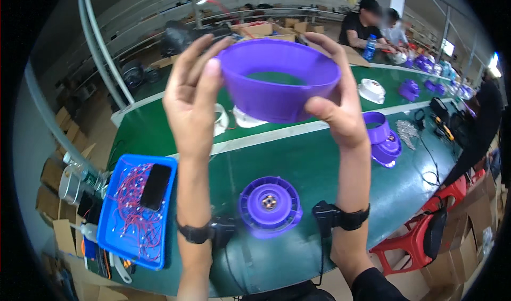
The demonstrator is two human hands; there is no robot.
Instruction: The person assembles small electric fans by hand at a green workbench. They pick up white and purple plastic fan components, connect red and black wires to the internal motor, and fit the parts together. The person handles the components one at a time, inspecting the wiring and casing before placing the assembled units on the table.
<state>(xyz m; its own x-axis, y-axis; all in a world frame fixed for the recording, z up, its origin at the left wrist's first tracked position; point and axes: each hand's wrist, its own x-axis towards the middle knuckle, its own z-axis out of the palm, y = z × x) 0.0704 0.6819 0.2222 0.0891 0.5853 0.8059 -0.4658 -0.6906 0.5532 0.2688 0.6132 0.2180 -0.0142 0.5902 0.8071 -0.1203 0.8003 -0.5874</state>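
Green surface: long table [298,157] with a white stripe, in a workshop with shelves.
Ring: purple ring [279,80], raised above the table.
Hands: left hand [192,96] and right hand [338,101], fingers pressed on its sides.
Below: purple disc [269,205], blue tray [114,242].

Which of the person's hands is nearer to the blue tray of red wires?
Left. The left hand is raised above and right of the blue tray; the right hand is farther right, across the purple ring both hold.
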